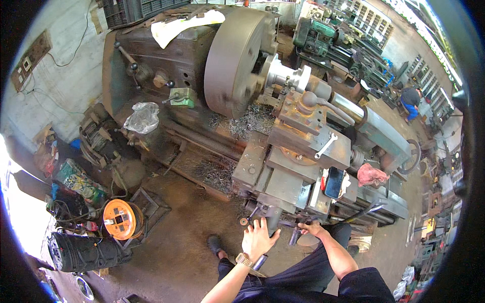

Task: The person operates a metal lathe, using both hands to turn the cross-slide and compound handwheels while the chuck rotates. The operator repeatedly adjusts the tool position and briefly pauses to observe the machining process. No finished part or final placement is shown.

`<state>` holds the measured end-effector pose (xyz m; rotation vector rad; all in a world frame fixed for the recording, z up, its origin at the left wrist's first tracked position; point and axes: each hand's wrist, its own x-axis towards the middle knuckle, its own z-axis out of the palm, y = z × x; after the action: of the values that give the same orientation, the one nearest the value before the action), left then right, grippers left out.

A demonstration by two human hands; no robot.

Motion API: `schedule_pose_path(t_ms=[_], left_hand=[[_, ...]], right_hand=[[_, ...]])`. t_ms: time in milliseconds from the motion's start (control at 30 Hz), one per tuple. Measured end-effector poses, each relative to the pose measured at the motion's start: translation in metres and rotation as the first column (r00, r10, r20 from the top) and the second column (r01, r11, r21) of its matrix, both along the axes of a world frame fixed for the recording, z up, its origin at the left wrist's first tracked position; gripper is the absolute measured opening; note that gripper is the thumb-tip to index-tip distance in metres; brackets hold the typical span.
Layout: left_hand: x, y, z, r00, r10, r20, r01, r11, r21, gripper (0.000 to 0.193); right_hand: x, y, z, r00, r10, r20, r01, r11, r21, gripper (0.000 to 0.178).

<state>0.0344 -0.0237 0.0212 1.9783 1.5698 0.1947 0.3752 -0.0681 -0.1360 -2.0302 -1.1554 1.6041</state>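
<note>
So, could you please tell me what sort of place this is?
Most likely a metalworking machine shop: a big lathe with a large round chuck, metal shavings under it, and more green machines lined up behind.
</note>
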Motion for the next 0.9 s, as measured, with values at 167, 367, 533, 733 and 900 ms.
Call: schedule_pose_path(t_ms=[167,367,533,733,900], left_hand=[[-0.001,0.0,0.0,1.0,-0.002,0.002,0.002,1.0,-0.024,0.077],[0.002,-0.004,-0.004,1.0,0.023,-0.009,-0.023,1.0,0.016,0.076],[0.005,-0.006,-0.007,0.998,0.019,-0.052,-0.016,0.998,0.065,0.074],[0.007,-0.011,-0.01,0.997,0.026,-0.079,-0.018,0.995,0.096,0.073],[0.009,-0.012,-0.01,0.996,0.027,-0.09,-0.017,0.994,0.107,0.073]], right_hand=[[0.002,0.003,0.002,0.998,0.03,-0.061,-0.032,0.999,-0.034,0.057],[0.004,0.001,0.015,0.998,0.054,0.028,-0.049,0.987,-0.155,0.059],[0.0,-0.004,0.014,0.999,-0.003,0.05,0.009,0.993,-0.12,0.062],[-0.005,-0.005,0.023,0.999,-0.027,0.03,0.029,0.997,-0.067,0.059],[-0.003,-0.01,0.022,0.997,-0.031,0.077,0.035,0.998,-0.046,0.06]])
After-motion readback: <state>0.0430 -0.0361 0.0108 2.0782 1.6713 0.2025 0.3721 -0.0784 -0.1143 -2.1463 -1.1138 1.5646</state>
